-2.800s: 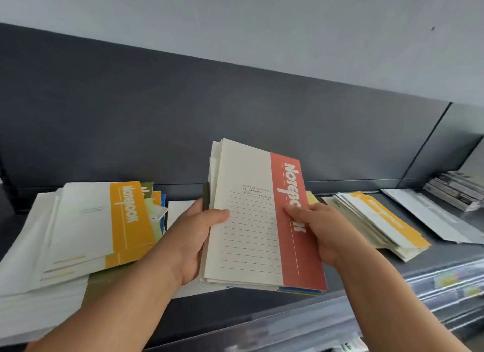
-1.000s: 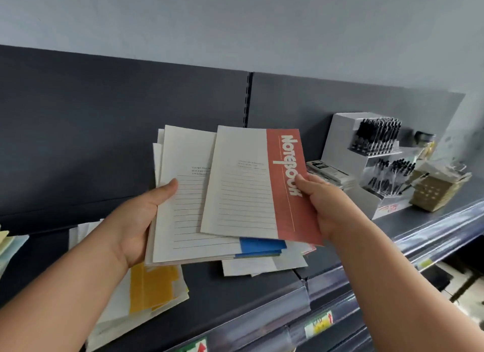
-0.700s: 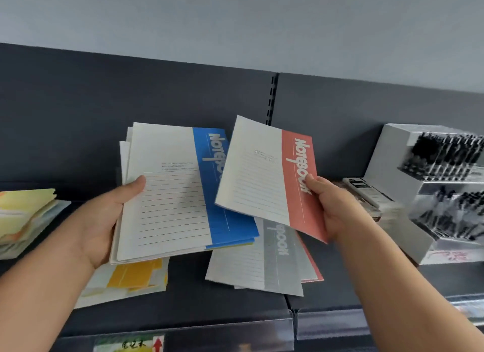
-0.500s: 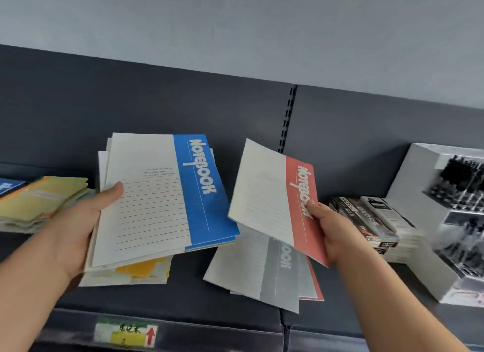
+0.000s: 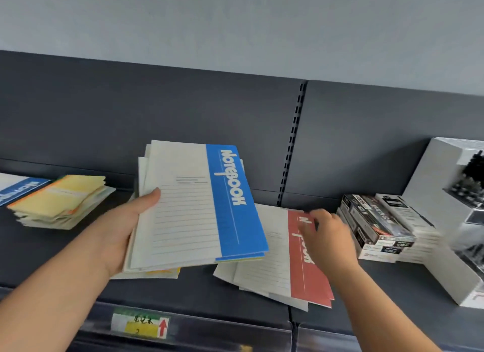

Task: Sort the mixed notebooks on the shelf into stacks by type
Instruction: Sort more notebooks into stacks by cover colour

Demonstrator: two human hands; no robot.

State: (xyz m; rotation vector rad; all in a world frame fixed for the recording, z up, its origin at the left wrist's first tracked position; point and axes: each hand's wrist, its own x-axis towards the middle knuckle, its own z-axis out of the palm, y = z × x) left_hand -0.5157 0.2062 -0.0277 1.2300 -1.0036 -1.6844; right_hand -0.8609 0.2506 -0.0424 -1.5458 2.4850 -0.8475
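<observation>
A stationery shop: a dark metal retail shelf [image 5: 209,294] with a matching back panel [image 5: 157,116] split by a slotted upright [image 5: 293,147]. The near edge carries a clear label rail [image 5: 230,330] holding a handwritten shelf tag [image 5: 141,323] with a red arrow. The stock is paper goods — piles of notebooks [image 5: 60,202] on the left, stacked boxes [image 5: 377,226] and a white pen display stand [image 5: 429,184] far right.
</observation>
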